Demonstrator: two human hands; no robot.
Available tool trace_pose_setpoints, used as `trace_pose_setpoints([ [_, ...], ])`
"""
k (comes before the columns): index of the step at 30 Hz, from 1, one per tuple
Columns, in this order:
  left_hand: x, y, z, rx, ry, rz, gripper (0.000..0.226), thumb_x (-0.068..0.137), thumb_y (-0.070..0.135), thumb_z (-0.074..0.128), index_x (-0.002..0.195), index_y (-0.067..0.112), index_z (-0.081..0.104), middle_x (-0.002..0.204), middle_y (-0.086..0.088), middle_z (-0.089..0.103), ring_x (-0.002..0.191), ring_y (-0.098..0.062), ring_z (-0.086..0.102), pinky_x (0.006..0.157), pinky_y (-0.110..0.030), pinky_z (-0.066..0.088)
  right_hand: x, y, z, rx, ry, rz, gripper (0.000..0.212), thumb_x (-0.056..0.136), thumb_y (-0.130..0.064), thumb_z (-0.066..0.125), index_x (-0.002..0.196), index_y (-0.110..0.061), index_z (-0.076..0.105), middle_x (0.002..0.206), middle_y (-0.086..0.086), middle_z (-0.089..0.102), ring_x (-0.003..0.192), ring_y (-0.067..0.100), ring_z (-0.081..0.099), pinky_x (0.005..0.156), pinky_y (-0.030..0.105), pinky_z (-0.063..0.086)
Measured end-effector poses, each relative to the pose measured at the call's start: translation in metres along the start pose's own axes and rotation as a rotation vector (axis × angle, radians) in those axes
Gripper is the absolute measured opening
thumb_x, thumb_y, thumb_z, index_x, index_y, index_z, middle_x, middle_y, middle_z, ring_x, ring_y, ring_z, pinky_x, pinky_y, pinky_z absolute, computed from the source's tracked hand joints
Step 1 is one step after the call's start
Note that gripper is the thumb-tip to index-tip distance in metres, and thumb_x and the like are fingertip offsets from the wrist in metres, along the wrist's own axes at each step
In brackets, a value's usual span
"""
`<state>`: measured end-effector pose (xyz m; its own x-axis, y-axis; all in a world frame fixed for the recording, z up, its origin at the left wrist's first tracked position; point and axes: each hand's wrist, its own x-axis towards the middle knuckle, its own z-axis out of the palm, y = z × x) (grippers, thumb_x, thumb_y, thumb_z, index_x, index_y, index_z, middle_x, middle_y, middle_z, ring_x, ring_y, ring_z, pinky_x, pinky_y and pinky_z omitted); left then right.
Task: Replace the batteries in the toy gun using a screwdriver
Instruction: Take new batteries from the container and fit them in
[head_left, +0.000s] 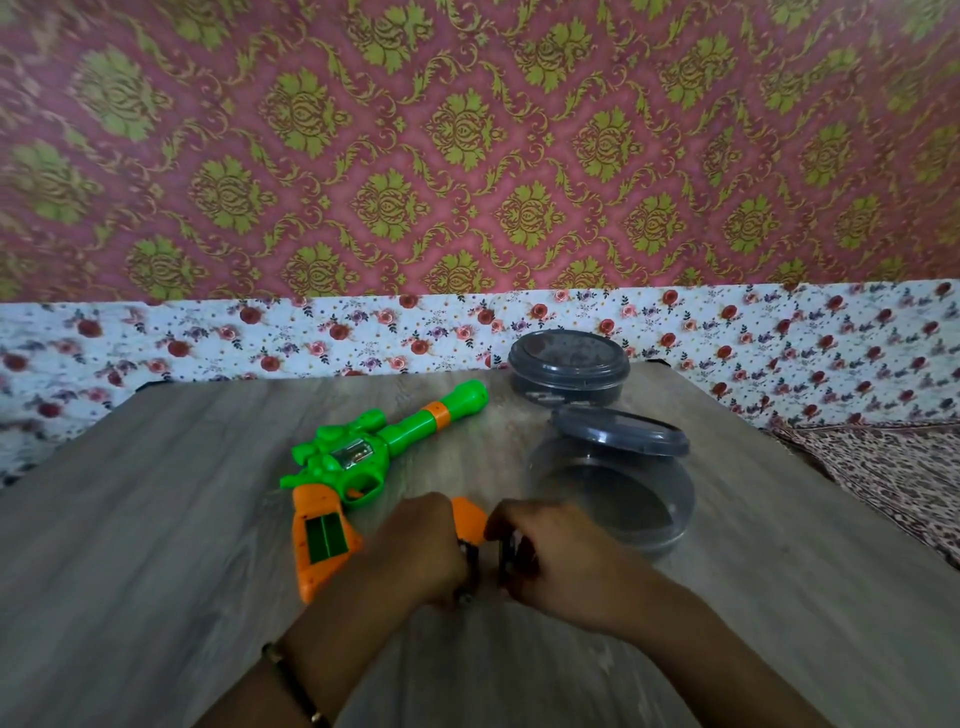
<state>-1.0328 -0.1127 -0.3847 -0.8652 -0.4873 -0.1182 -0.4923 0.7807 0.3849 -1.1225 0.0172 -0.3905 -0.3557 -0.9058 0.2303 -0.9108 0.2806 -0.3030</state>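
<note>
A green and orange toy gun (358, 457) lies on the wooden table (156, 519), barrel pointing to the far right. Its orange grip shows an open battery compartment (326, 538) with a green inside. An orange cover piece (470, 519) lies between my hands. My left hand (415, 551) is closed around a dark battery (470, 569) just right of the grip. Facing it, my right hand (556, 556) pinches another dark battery (511, 553). No screwdriver shows.
A lidded grey round container (569, 366) stands at the table's far edge. Nearer, a clear round container (623, 499) has its grey lid (621, 431) tilted on its rim. Floral cloth (779, 338) and patterned wall lie beyond the table.
</note>
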Motion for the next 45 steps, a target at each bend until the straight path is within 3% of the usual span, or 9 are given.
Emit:
trace_pose_setpoints([
  [5, 0.002, -0.010, 0.012, -0.060, 0.112, -0.053, 0.034, 0.078, 0.030, 0.070, 0.104, 0.010, 0.061, 0.104, -0.011, 0.069, 0.096, -0.024, 0.067, 0.075, -0.029, 0.049, 0.004, -0.002, 0.013, 0.028, -0.020, 0.023, 0.031, 0.072, -0.018, 0.066, 0.102, -0.015, 0.057, 0.095, 0.006, 0.067, 0.087, 0.021, 0.063, 0.069, 0.029, 0.046],
  [10, -0.002, -0.015, 0.015, -0.145, 0.128, -0.058, 0.031, 0.080, 0.035, 0.069, 0.102, 0.015, 0.059, 0.105, -0.007, 0.068, 0.097, -0.021, 0.065, 0.068, -0.024, 0.043, 0.005, -0.002, 0.009, 0.034, -0.095, 0.058, 0.040, 0.068, -0.024, 0.075, 0.105, -0.018, 0.060, 0.098, 0.000, 0.066, 0.087, 0.012, 0.062, 0.065, 0.020, 0.043],
  [17, -0.008, -0.018, 0.019, -0.156, 0.089, 0.011, 0.007, 0.075, 0.026, 0.069, 0.080, 0.022, 0.067, 0.091, -0.005, 0.071, 0.088, -0.018, 0.067, 0.063, -0.020, 0.040, 0.001, -0.004, 0.015, -0.143, -0.095, 0.073, 0.032, 0.076, -0.030, 0.067, 0.102, -0.016, 0.056, 0.101, 0.003, 0.059, 0.093, 0.021, 0.058, 0.075, 0.036, 0.049],
  [24, -0.010, -0.018, 0.024, -0.187, 0.157, 0.037, 0.022, 0.082, 0.029, 0.064, 0.101, 0.019, 0.068, 0.098, -0.003, 0.068, 0.093, -0.019, 0.065, 0.069, -0.022, 0.044, -0.007, 0.001, 0.014, -0.066, -0.065, 0.090, 0.031, 0.073, -0.029, 0.069, 0.098, -0.023, 0.052, 0.096, -0.004, 0.059, 0.086, 0.013, 0.055, 0.070, 0.027, 0.045],
  [27, -0.018, -0.022, 0.023, -0.192, 0.346, 0.037, 0.026, 0.084, 0.034, 0.063, 0.108, 0.023, 0.065, 0.105, 0.000, 0.069, 0.096, -0.015, 0.065, 0.082, -0.026, 0.050, -0.012, 0.001, 0.008, 0.000, -0.019, 0.101, 0.034, 0.073, -0.024, 0.071, 0.104, -0.024, 0.056, 0.098, -0.006, 0.061, 0.087, 0.009, 0.057, 0.074, 0.024, 0.047],
  [31, -0.021, -0.044, 0.016, 0.074, 0.650, -0.063, 0.043, 0.086, 0.049, 0.054, 0.116, 0.018, 0.058, 0.114, -0.007, 0.062, 0.108, -0.025, 0.055, 0.090, -0.034, 0.043, -0.016, -0.005, 0.000, 0.374, 0.068, 0.254, 0.037, 0.074, -0.008, 0.072, 0.100, -0.030, 0.060, 0.079, -0.005, 0.066, 0.069, 0.005, 0.063, 0.066, 0.019, 0.051],
  [34, -0.011, -0.075, 0.008, 0.234, 0.553, -0.356, 0.077, 0.081, 0.068, 0.044, 0.123, 0.003, 0.048, 0.122, -0.020, 0.053, 0.114, -0.035, 0.048, 0.094, -0.040, 0.039, -0.018, -0.010, -0.004, 0.873, 0.164, 0.375, 0.037, 0.076, 0.011, 0.062, 0.099, -0.017, 0.064, 0.088, 0.012, 0.067, 0.066, 0.019, 0.063, 0.065, 0.027, 0.054],
  [37, -0.002, -0.094, 0.004, 0.121, 0.388, -0.494, 0.092, 0.075, 0.079, 0.039, 0.124, 0.003, 0.049, 0.125, -0.021, 0.055, 0.115, -0.037, 0.052, 0.094, -0.040, 0.043, -0.017, -0.011, -0.005, 1.146, 0.256, 0.437, 0.036, 0.079, 0.016, 0.048, 0.098, -0.007, 0.068, 0.099, 0.013, 0.068, 0.072, 0.024, 0.062, 0.061, 0.028, 0.053],
  [45, 0.007, -0.094, -0.022, -0.125, 0.250, -0.376, 0.035, 0.086, 0.051, 0.055, 0.071, 0.019, 0.057, 0.097, -0.013, 0.064, 0.099, -0.028, 0.061, 0.069, -0.026, 0.035, -0.005, -0.015, 0.000, 1.343, 0.225, 0.485, 0.024, 0.085, 0.011, 0.050, 0.100, 0.002, 0.066, 0.097, 0.020, 0.070, 0.069, 0.020, 0.061, 0.059, 0.022, 0.054],
])
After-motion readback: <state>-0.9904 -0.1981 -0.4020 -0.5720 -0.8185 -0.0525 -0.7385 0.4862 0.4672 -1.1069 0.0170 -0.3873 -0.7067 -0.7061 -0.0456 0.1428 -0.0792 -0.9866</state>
